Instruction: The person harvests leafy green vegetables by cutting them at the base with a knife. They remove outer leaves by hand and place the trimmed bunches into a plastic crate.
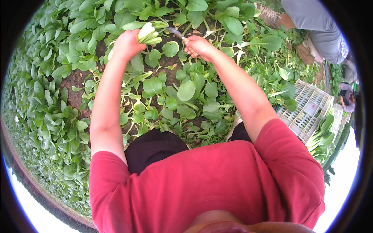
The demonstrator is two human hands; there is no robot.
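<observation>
My left hand [127,43] grips a bunch of leafy greens, perhaps bok choy [148,34], with its pale stalk ends facing right. Its leaves are mostly hidden behind the hand. In my right hand [198,47] is a small knife [176,32] held by its handle, the dark curved blade pointing up and left towards the bunch. A gap separates the blade from the stalks. Below both hands, low green plants and loose leaves [186,90] cover the brown soil.
A dense bed of greens [67,55] stands at left and ahead. To the right lies a white slatted plastic crate [309,107], with cut greens [322,134] beside it. A person in grey trousers [317,20] is at upper right. More people [346,94] appear farther off.
</observation>
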